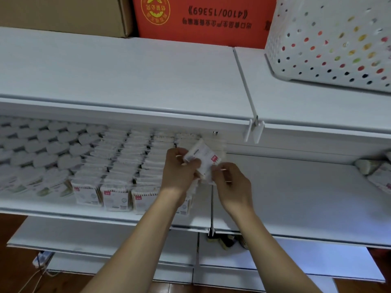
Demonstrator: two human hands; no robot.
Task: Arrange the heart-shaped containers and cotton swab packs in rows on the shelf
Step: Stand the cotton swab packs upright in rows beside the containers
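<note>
Placement of one more cotton swab pack (202,159) looks to be the step in hand. Both hands hold it tilted above the right end of the swab pack rows (127,166): the left hand (179,172) has its fingers curled round the pack's left side, the right hand (230,182) pinches its lower right corner. The heart-shaped containers (42,144) fill the shelf (296,197) left of those rows. The next move likely calls for turning the pack upright and setting it into the rightmost row, snug against its neighbours, without toppling them.
</note>
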